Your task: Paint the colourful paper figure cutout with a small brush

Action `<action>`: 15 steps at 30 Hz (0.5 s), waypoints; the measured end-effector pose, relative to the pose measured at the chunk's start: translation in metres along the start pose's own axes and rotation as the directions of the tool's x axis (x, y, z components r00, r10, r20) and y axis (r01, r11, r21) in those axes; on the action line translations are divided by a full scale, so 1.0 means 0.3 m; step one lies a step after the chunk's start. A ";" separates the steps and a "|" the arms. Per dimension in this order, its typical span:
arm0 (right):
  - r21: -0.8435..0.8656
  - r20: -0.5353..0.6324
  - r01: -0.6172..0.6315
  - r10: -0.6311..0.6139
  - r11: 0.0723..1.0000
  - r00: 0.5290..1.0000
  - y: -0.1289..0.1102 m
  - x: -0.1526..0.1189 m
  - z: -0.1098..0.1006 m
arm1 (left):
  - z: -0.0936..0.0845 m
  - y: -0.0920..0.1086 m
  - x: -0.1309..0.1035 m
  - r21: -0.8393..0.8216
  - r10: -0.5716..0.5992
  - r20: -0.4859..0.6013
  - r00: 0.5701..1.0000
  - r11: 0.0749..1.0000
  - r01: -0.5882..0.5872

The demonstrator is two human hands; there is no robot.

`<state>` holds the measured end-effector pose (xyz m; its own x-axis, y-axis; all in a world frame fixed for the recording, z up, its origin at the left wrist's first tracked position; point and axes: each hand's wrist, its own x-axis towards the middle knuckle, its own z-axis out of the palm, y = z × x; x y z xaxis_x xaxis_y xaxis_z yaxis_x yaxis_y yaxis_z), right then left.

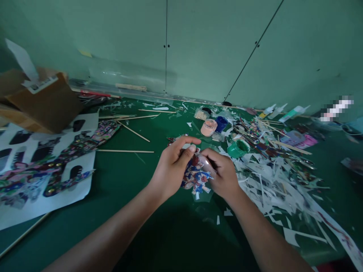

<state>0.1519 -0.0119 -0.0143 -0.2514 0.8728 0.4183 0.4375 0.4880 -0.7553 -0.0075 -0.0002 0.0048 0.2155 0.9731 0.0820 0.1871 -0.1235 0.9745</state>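
Near the middle of the green table, my left hand (177, 164) pinches the upper part of a colourful cut-out piece (195, 175) between thumb and fingers. The piece has blue, red and white figures and a jagged outline. My right hand (222, 170) is closed beside it, fingers curled round a shiny, clear, rounded item (206, 163) at the piece's right edge; what exactly that item is I cannot make out. The fingertips of both hands are close together at the top of the piece.
Paint jars, one pink (209, 128), one blue (221, 123) and one green (238, 149), stand beyond my right hand. White paper scraps (263, 189) cover the right side. At left are a cardboard box (47, 102), printed pieces on white paper (85, 189), and wooden sticks (126, 151).
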 end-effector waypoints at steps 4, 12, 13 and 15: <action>-0.003 0.028 -0.028 0.028 1.000 0.999 -0.001 0.003 -0.004 | -0.005 -0.004 0.001 0.018 0.015 0.000 1.000 1.000 -0.015; 0.364 -0.063 -0.122 0.155 0.924 0.986 0.008 0.011 -0.007 | -0.015 -0.003 0.013 0.087 0.060 0.013 0.998 0.994 -0.061; 0.388 -0.074 -0.129 0.170 0.913 0.983 0.009 0.012 -0.007 | -0.014 -0.005 0.014 0.096 0.059 0.025 0.998 0.994 -0.061; 0.330 -0.090 -0.143 0.182 0.933 0.979 0.008 0.014 -0.006 | -0.012 -0.009 0.012 0.117 0.054 0.050 0.997 0.991 -0.059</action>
<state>0.1535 -0.0069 -0.0135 -0.0885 0.9441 0.3175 0.1598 0.3281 -0.9310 -0.0106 0.0044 0.0033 0.2732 0.9540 0.1235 0.2849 -0.2029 0.9369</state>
